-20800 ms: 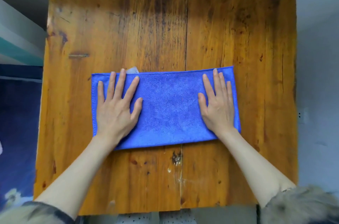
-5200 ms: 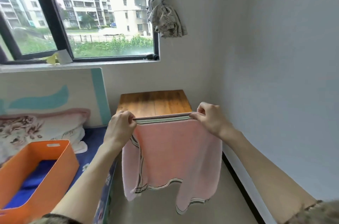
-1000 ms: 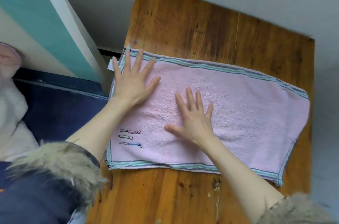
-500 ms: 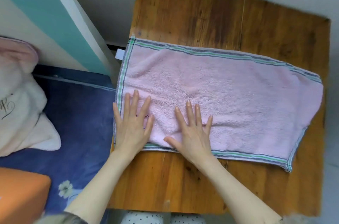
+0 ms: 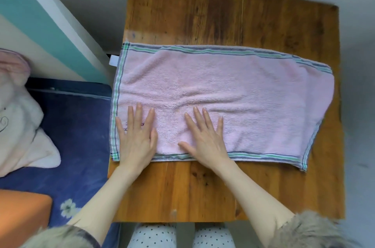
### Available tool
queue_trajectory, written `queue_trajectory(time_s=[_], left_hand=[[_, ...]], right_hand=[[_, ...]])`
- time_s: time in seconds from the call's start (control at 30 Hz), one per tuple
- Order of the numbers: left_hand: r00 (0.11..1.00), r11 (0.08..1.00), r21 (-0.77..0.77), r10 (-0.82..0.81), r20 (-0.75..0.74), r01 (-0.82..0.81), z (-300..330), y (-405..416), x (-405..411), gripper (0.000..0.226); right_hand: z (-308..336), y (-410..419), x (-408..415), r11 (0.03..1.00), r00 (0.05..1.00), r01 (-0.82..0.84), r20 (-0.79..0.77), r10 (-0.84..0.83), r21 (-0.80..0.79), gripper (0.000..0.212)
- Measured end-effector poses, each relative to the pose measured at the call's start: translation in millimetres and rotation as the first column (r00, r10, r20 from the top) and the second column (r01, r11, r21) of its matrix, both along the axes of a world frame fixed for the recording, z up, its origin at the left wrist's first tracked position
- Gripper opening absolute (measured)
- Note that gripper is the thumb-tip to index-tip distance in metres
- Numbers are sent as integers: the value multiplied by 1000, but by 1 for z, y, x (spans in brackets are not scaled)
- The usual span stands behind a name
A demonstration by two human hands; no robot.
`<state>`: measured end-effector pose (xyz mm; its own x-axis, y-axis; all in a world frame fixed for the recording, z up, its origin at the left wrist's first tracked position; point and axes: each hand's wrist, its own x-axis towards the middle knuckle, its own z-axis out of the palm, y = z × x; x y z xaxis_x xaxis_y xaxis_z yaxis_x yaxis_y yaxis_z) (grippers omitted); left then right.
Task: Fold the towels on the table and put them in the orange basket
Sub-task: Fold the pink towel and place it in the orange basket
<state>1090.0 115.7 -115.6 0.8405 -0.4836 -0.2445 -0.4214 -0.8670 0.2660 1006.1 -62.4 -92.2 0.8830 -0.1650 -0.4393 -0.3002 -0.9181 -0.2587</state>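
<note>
While pink towel [image 5: 233, 93] lies spread across wooden table [image 5: 223, 10], left hand [image 5: 136, 138] and right hand [image 5: 205, 138] press flat on near-left part — fingers straight, gripping nothing. Smoothing step, likely. Next — pinch one short end, fold across. Orange basket [image 5: 22, 215] at lower left.

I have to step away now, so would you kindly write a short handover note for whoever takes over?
Left hand: flat, pressing the pink towel's near left corner.
Right hand: flat on the towel beside it.
The towel lies spread lengthwise on the wooden table, its right end rumpled.
Orange basket: corner visible at lower left; contents not visible.
Left: finish folding the towel, then put it in the basket.
</note>
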Motion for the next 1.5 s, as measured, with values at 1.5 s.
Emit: queue_trajectory(time_s=[1.5], left_hand=[[916,918,45,-389,-104,395,24,-279,-187,51]], right_hand=[[38,-299,-262,-145,14,896,-353,-936,420,13]])
